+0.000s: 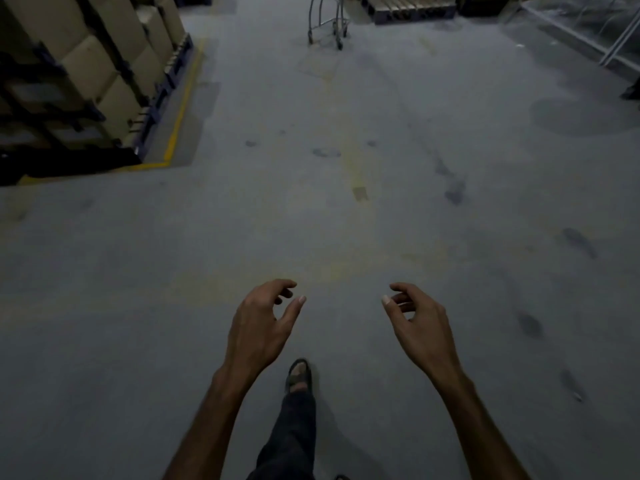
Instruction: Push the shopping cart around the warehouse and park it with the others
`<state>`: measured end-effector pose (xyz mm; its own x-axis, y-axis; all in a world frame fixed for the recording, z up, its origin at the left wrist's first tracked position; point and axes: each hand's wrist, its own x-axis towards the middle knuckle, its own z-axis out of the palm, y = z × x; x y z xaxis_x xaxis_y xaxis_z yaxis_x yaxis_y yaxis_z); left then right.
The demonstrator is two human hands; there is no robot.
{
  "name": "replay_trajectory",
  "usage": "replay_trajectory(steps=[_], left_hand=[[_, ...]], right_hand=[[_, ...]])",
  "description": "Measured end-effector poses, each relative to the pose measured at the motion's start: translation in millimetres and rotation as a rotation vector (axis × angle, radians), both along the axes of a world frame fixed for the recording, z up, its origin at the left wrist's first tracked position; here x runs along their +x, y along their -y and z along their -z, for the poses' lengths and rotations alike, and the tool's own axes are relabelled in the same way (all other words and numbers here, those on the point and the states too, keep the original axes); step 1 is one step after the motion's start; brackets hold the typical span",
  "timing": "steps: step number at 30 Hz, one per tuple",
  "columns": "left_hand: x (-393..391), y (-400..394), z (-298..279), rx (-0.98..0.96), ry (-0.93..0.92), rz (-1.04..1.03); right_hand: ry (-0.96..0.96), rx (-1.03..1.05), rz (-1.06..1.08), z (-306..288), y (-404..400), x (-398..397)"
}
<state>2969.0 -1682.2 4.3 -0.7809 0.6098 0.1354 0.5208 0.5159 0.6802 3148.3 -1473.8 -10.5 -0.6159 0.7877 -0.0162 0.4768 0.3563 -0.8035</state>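
Observation:
A metal shopping cart (327, 24) stands far ahead at the top of the head view; only its lower frame and wheels show. My left hand (265, 322) and my right hand (417, 320) hover side by side over the grey floor, well short of the cart. Both have loosely curled fingers and hold nothing. My foot in a sandal (299, 374) steps forward between my arms.
Stacked cardboard boxes on dark pallets (86, 74) fill the upper left, bordered by a yellow floor line (181, 98). A wooden pallet (414, 6) lies beyond the cart. A metal frame with clear wrapping (588, 32) stands at the upper right. Grey concrete floor (346, 220) stretches ahead.

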Motion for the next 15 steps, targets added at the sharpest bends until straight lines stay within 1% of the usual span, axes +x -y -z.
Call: replay_trajectory(steps=[6,10,15], left_hand=[[-110.5,-83.7,10.9,0.019,-0.006,0.012],[-192.7,-135.0,3.7,0.027,-0.016,0.023],[-285.5,-199.6,-4.9,0.017,-0.021,0.040]], right_hand=[[0.014,0.025,0.026,7.7,-79.6,-99.1],[0.043,0.038,0.026,-5.7,-134.4,-181.2],[0.011,0.051,0.054,-21.5,-196.4,-272.3]])
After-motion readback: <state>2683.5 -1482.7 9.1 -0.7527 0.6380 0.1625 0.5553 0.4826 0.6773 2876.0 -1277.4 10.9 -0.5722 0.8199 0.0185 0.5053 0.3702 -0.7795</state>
